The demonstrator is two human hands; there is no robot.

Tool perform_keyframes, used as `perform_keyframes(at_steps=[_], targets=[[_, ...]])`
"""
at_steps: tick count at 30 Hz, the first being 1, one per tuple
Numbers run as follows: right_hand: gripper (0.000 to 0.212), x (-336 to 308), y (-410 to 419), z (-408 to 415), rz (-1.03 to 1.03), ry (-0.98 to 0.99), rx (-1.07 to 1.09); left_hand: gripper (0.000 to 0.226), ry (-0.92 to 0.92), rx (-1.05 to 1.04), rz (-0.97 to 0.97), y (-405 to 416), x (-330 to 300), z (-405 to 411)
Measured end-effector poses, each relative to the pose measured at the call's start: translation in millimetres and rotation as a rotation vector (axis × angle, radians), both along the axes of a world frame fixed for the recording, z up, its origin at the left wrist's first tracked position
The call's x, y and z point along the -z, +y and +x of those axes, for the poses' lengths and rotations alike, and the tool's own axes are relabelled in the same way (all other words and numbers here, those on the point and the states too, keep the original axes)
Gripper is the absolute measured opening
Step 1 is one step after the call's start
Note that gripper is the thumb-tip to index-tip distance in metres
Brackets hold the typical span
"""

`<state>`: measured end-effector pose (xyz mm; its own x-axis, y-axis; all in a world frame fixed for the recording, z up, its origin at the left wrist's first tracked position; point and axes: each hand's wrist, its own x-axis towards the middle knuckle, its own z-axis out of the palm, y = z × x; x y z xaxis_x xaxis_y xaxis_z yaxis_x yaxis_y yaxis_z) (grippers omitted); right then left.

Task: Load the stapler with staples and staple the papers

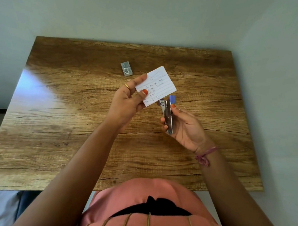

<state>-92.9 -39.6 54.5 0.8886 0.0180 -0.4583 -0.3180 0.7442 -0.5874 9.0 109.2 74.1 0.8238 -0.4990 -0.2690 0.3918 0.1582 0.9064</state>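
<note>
My left hand (127, 100) pinches a small stack of lined white papers (158, 85) with handwriting, held up above the table. My right hand (186, 128) grips a small metal stapler (167, 114) with a blue top, its nose pointing away from me. The stapler's front end sits right at the lower corner of the papers, close to touching. A small grey staple box (126, 68) lies on the table beyond my left hand.
The wooden table (71, 124) spans most of the view, with pale walls behind it and to the right. My pink clothing fills the bottom edge. A pink thread band circles my right wrist.
</note>
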Motion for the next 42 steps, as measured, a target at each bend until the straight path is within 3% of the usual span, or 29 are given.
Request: perform_keyframes(at_steps=[8,14,21,42], targets=[[0.064,-2,-2,19,-0.185,0.044,0.003,0.043,-0.066,0.041,0.098,-7,-2,12],[0.068,-3,-2,26,-0.194,0.062,-0.022,0.043,-0.193,0.084,0.194,-12,-3,14],[0.046,-9,-5,28,-0.100,0.016,-0.065,0.042,-0.102,0.022,0.112,-15,-10,16],[0.038,-22,-1,29,-0.227,0.096,-0.019,0.042,-0.162,0.116,0.119,-18,-9,13]])
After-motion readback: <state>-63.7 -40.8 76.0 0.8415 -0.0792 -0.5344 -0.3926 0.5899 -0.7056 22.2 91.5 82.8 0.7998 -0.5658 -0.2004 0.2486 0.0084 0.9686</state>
